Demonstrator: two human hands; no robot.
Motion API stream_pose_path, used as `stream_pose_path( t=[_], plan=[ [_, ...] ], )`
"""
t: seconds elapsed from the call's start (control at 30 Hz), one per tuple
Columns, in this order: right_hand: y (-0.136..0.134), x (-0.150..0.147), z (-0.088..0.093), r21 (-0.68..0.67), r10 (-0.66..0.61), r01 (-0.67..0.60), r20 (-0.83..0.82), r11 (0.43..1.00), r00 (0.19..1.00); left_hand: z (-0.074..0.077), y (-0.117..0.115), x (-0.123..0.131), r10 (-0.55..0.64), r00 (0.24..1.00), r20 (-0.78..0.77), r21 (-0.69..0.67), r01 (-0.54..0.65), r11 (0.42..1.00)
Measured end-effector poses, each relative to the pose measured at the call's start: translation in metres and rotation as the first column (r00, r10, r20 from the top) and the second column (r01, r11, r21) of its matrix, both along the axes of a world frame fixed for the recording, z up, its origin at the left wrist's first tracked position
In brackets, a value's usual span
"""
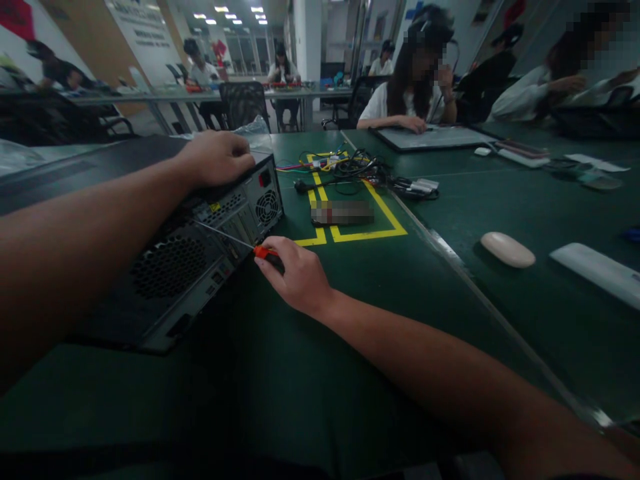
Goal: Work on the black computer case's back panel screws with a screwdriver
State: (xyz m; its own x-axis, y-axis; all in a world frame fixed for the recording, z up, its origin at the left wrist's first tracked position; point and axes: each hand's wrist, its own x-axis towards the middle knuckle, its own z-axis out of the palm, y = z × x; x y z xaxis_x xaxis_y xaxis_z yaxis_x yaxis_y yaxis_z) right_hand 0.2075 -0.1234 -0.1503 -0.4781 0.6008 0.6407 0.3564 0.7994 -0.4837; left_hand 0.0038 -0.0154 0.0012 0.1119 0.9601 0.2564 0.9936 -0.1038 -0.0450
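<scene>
A black desktop computer case lies at the left, its rear panel with vents and ports turned toward me. My left hand rests on the upper edge of the case, fingers curled over it; the fingertips are partly hidden. In my right hand is a screwdriver with a red and dark handle, pinched between thumb and fingers. Its long thin shaft points left to the rear panel. The tip meets the panel near its upper left part, but whether it sits on a screw I cannot tell.
Tangled cables lie beyond the case, by yellow tape and a blurred item. On the right are a computer mouse and a white long object. A person works at a flat panel opposite; others sit behind.
</scene>
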Motion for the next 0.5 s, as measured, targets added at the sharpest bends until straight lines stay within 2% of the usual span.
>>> stream_pose_path(
  t=[0.5],
  plan=[
    [-0.0004,0.0001,0.0008,-0.018,-0.001,0.001,0.004,1.0,1.0,0.0006,0.0017,-0.0029,-0.036,0.999,-0.032,-0.002,0.036,0.999]
  ],
)
